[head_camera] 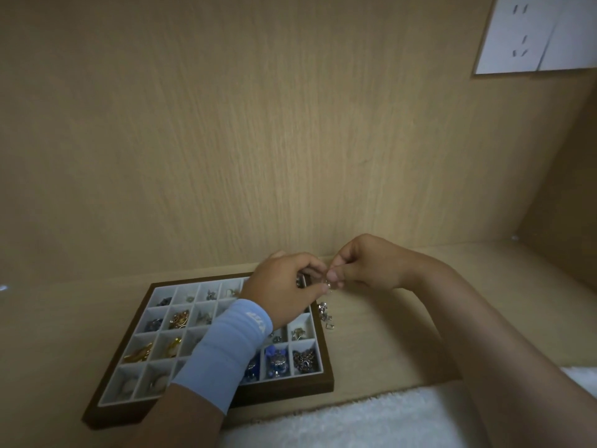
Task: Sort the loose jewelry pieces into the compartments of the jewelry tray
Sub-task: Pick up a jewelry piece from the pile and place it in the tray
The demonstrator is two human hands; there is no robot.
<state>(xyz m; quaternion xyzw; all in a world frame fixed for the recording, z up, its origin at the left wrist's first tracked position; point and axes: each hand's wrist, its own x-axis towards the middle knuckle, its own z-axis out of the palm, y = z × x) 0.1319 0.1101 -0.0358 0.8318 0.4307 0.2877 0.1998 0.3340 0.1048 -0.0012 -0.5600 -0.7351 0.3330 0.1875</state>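
Both hands meet above the jewelry tray's [284, 394] 1 o'clock corner, wrists bent inward. The left hand [284, 286], in a ribbed pale-blue sleeve [226, 354], and the right hand [365, 263] have curled fingers pinching one tiny silver piece [329, 285], possibly a ring. The tray is dark wood with white square compartments. Shiny loose pieces [324, 313] lie on the wood-grain counter [371, 344] at its 3 o'clock.
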